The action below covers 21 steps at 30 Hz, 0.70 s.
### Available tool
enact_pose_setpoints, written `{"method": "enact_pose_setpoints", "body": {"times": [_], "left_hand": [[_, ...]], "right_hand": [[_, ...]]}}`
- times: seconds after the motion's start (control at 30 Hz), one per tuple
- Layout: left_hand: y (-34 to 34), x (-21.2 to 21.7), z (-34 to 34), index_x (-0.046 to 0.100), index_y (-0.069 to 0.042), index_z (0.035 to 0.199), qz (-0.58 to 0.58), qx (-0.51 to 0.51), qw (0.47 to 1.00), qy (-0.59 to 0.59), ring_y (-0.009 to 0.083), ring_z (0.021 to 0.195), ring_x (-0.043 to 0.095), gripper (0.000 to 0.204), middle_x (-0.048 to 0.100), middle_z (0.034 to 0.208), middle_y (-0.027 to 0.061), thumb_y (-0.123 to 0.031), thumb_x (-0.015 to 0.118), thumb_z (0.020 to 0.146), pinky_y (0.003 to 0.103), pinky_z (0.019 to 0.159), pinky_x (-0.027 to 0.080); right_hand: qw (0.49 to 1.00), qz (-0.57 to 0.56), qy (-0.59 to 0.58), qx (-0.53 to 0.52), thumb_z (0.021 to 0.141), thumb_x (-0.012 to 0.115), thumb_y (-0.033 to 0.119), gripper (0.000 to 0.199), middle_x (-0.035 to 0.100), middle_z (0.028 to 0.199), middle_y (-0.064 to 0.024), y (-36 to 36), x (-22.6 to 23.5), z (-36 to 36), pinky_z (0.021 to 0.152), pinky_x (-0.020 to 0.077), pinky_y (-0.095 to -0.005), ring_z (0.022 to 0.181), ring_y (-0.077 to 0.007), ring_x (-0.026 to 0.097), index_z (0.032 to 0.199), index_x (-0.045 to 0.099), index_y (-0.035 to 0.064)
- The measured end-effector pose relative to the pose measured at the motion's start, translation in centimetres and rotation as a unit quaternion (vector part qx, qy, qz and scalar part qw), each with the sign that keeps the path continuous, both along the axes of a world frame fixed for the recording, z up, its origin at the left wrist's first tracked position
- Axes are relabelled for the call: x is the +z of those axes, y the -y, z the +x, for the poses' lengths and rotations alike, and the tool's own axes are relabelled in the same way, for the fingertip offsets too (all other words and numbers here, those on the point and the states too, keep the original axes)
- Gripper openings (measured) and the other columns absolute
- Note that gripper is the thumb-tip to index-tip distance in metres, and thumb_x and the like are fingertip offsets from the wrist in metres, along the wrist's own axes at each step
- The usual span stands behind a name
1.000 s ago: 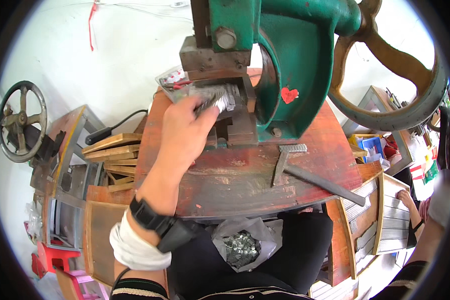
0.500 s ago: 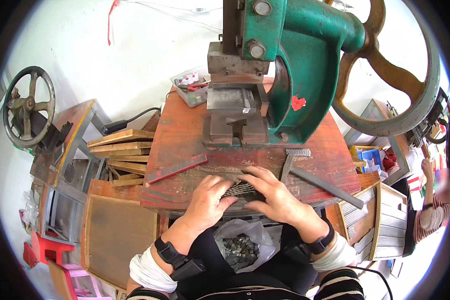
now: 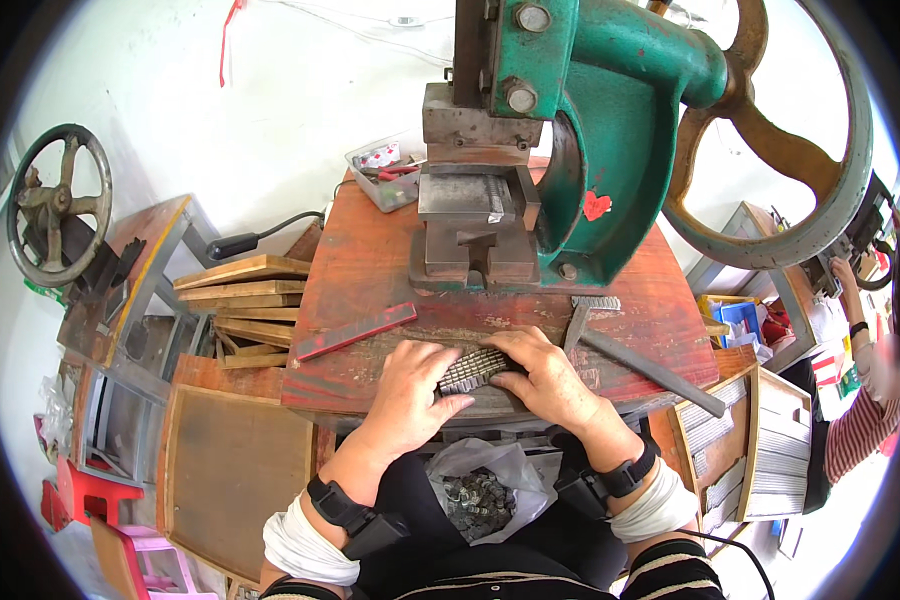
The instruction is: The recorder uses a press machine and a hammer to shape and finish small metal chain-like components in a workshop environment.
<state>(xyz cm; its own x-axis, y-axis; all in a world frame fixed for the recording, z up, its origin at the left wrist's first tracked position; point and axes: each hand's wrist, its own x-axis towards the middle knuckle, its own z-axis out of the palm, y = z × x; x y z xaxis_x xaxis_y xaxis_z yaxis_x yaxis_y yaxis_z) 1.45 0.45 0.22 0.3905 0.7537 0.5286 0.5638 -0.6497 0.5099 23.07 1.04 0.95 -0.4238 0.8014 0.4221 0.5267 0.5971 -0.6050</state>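
Observation:
My left hand point(image 3: 410, 385) and my right hand point(image 3: 548, 378) press from both sides on a row of small grey metal pieces point(image 3: 473, 369) lying near the front edge of the red-brown workbench point(image 3: 370, 290). The fingers of both hands curl over the ends of the row. Behind it stands a green hand press point(image 3: 590, 130) with a grey die block point(image 3: 470, 245) under its ram. A plastic bag of small metal parts point(image 3: 478, 495) lies open in my lap, below the bench edge.
A red flat bar point(image 3: 355, 331) lies left of my hands, a metal hammer-like tool point(image 3: 640, 360) to the right. A large spoked flywheel point(image 3: 790, 150) sits at the press's right, a tray of small items point(image 3: 385, 172) at the back. Wooden boards point(image 3: 240, 295) stack at left. Another person's arm point(image 3: 860, 330) is far right.
A second ago my left hand was up at the press die; it has come down to the bench front. Both hands now hold the row of metal pieces together.

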Motion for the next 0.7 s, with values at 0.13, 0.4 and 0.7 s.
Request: {"method": "enact_pose_setpoints", "body": {"times": [0.13, 0.4, 0.7], "left_hand": [[-0.7, -1.2, -0.6, 0.066, 0.001, 0.109, -0.075, 0.003, 0.997, 0.032, 0.0311, 0.101, 0.056, 0.046, 0.064, 0.104, 0.0118, -0.014, 0.083, 0.068, 0.04, 0.089, 0.047], [0.2, -0.7, 0.1, 0.069, -0.003, 0.1, -0.044, 0.038, 0.998, 0.04, 0.0303, 0.1, 0.057, 0.038, 0.065, 0.1, 0.0091, -0.011, 0.082, 0.065, 0.042, 0.088, 0.045], [0.4, -0.9, 0.6, 0.069, -0.009, 0.095, -0.005, 0.053, 0.998, 0.02, 0.0268, 0.097, 0.057, 0.034, 0.066, 0.096, 0.0033, -0.015, 0.082, 0.063, 0.042, 0.087, 0.041]], "right_hand": [[1.0, 0.006, -0.005, -0.015, 0.073, 0.076, 0.004, 0.051, 0.06, 0.12, -0.0176, 0.2, -0.2, -0.2, 0.098, 0.0456, -0.0437, 0.113, -0.0375, 0.055, 0.121, 0.06, 0.0032], [0.973, 0.182, 0.125, -0.059, 0.072, 0.069, 0.012, 0.043, 0.05, 0.13, -0.0156, 2.9, -0.1, -1.3, 0.096, 0.045, -0.0479, 0.118, -0.0385, 0.049, 0.115, 0.068, 0.0179], [0.951, 0.215, 0.185, -0.126, 0.071, 0.063, 0.012, 0.042, 0.052, 0.127, -0.0126, 3.4, -0.9, -0.4, 0.093, 0.0431, -0.0456, 0.116, -0.0336, 0.05, 0.112, 0.07, 0.016]]}}
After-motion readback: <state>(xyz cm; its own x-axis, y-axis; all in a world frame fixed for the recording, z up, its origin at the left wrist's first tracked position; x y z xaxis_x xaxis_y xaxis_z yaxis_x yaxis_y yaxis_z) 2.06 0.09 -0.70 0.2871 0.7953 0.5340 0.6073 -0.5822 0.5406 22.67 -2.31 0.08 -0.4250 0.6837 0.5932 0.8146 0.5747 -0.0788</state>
